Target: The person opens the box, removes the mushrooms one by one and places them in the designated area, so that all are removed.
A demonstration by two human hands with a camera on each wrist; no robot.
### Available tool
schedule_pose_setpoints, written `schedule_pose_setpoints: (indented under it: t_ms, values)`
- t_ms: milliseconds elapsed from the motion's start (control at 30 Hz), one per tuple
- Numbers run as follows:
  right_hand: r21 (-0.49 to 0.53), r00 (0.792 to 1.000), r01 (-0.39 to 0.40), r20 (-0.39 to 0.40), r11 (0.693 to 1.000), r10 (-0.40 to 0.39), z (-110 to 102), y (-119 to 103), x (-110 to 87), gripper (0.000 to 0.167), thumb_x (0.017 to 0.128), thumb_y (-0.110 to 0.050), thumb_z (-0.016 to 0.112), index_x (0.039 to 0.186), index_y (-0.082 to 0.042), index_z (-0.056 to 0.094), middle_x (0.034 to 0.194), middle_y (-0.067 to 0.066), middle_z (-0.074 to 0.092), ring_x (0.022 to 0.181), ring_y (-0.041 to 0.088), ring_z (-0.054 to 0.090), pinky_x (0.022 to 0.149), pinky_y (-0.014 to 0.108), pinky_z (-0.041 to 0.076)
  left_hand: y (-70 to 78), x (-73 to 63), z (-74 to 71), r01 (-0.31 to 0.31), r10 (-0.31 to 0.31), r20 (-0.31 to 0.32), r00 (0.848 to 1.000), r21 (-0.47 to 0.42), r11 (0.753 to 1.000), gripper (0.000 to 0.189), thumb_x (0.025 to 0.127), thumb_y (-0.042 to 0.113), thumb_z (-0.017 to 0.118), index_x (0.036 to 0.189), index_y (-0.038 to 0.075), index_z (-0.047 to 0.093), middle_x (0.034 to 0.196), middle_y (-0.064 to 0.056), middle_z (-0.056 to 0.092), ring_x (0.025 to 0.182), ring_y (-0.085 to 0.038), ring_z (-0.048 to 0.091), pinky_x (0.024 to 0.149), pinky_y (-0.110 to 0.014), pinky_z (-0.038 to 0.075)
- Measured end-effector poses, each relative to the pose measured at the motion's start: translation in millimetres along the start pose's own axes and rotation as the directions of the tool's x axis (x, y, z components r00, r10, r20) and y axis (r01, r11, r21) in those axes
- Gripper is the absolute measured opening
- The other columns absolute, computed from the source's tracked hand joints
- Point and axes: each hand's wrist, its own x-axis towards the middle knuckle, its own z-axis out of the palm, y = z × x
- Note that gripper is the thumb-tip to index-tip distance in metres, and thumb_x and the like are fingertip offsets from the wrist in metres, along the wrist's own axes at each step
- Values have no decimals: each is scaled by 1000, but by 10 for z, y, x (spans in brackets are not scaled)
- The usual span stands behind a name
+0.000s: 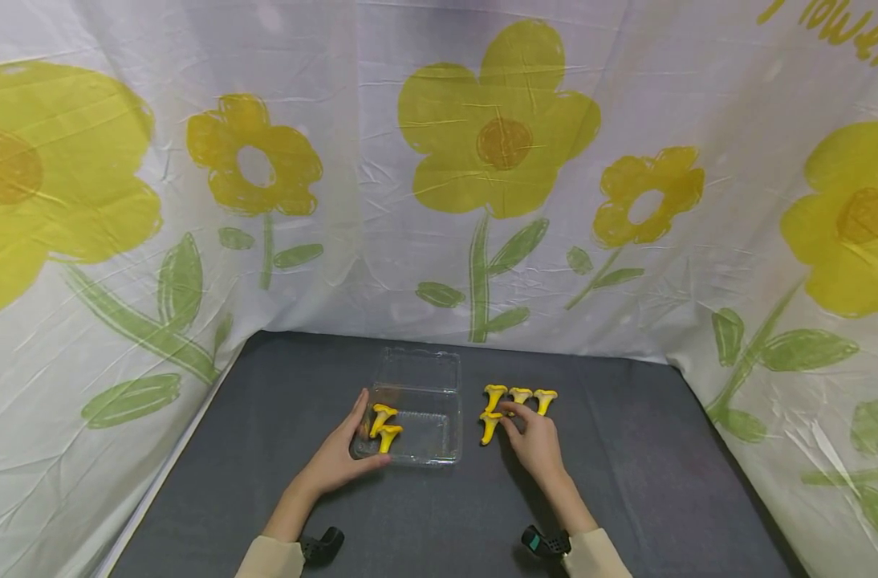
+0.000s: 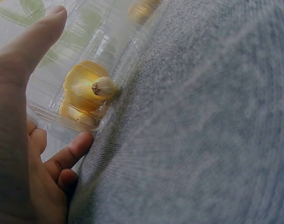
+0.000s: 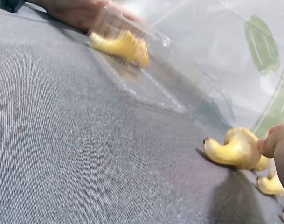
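A clear plastic clamshell box (image 1: 449, 429) stands with its lid (image 1: 419, 369) folded back. My left hand (image 1: 341, 453) holds its left side, thumb at the front and fingers towards the back. Inside, on the left, lie two yellow chanterelle mushrooms (image 1: 388, 436), one behind the other. To the box's right, my right hand (image 1: 536, 441) pinches the cap edge of another chanterelle (image 3: 235, 149) with its fingertips; its stem points towards the front. Just behind it, three more chanterelles (image 1: 545, 400) form a row, the middle one partly covered by the right hand.
A dark grey cloth (image 1: 663, 482) covers the table. White curtains (image 1: 352, 241) printed with yellow flowers hang along the back and both sides. Black bands with small devices (image 1: 547, 543) sit on both wrists.
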Motion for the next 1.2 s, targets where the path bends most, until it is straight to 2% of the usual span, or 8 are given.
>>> schedule_pose_setpoints:
  t_ms: [100, 333, 533, 600, 833, 933, 1067, 1200]
  values:
    - [5, 1000, 11, -17, 1000, -11, -16, -23, 14, 25, 92, -7, 83, 117, -6, 81, 57, -1, 65, 35, -5, 26, 38, 19, 29, 4, -5, -1, 2, -2, -2, 1000, 6, 1000, 123, 87, 52, 86, 173, 22, 2, 179, -7, 4, 161, -44, 17, 121, -73, 24]
    - [30, 999, 22, -26, 999, -21, -33, -94, 46, 25, 91, -6, 84, 116, -4, 81, 66, 3, 72, 36, -5, 30, 40, 21, 33, 1, -8, -1, -1, 1, 1, 1000, 8, 1000, 123, 87, 52, 85, 173, 26, 1, 179, -7, 4, 161, -43, 16, 121, -73, 25]
    - [35, 1000, 14, -16, 999, -13, 1, -149, 69, 25, 92, -6, 83, 117, -5, 81, 59, 1, 66, 36, -6, 29, 40, 22, 33, -13, -5, -2, -7, 7, -3, 1000, 9, 1000, 123, 88, 52, 85, 173, 25, 1, 179, -7, 4, 161, -42, 17, 121, -72, 25]
    - [47, 1000, 10, -12, 999, -9, 18, -165, 73, 26, 92, -6, 83, 117, -5, 81, 60, 2, 68, 36, -7, 28, 40, 21, 32, -17, -3, 0, -8, 8, -3, 1000, 11, 1000, 123, 88, 52, 85, 173, 24, 2, 179, -7, 4, 161, -42, 17, 121, -72, 25]
    - [80, 1000, 11, -14, 997, -9, 71, -278, 103, 26, 91, -4, 83, 117, -4, 81, 88, 11, 80, 37, -6, 29, 40, 21, 32, -24, -6, -2, -13, 13, 0, 1000, 16, 1000, 123, 87, 51, 85, 173, 22, 2, 179, -8, 4, 161, -43, 17, 121, -73, 25]
    - [92, 999, 28, -19, 995, -26, 97, -342, 127, 26, 91, -4, 83, 117, -3, 80, 75, 10, 76, 37, -5, 28, 40, 20, 31, -21, -9, -2, -11, 11, 3, 1000, 8, 1000, 123, 87, 51, 85, 173, 23, 2, 179, -8, 4, 161, -43, 17, 120, -73, 25]
    - [120, 999, 33, -11, 992, -32, 141, -419, 161, 26, 92, -5, 83, 118, -4, 80, 49, -2, 54, 36, -6, 25, 38, 18, 28, -23, -2, -2, -5, 5, 5, 1000, 1, 1000, 123, 88, 51, 85, 173, 24, 1, 179, -6, 3, 161, -42, 16, 121, -73, 24]
    - [111, 999, 41, -1, 993, -41, 194, -485, 180, 26, 92, -7, 83, 118, -5, 81, 48, -14, 37, 39, -6, 23, 39, 18, 25, -32, 5, 1, -5, 5, 5, 1000, 8, 1000, 123, 87, 52, 85, 173, 24, 1, 179, -5, 3, 161, -42, 16, 121, -72, 24]
